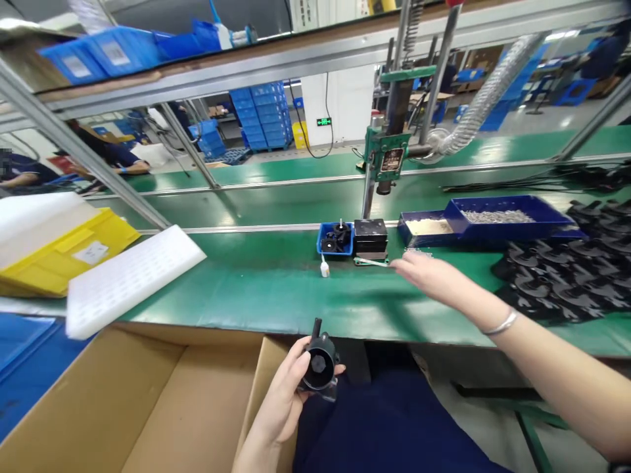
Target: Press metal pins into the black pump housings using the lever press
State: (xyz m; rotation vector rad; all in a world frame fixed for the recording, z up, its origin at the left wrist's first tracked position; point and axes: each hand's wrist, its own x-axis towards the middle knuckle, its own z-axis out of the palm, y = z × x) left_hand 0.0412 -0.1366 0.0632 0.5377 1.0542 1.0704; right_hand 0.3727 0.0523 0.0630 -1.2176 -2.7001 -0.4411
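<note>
My left hand (286, 384) is wrapped round a black round plastic housing (323, 361), just above my lap. Its open end faces me, and a short black tube sticks up from its top. Stretched out over the green bench, my right hand (424, 272) pinches the end of a thin white stick-like tool (372, 262). The tool lies across the front of a black block (371, 236) below the press. Small pale pieces (419, 252) lie just behind my right fingers. A small white bottle (325, 268) stands in front of a blue bin of black parts (323, 248).
A green hand press (389, 154) rises behind the block. Blue trays (513, 230) of small parts and many black moulded parts (557, 276) occupy the right side. At left are a white foam tray (133, 282), a yellow crate (54, 266) and an open cardboard box (197, 401).
</note>
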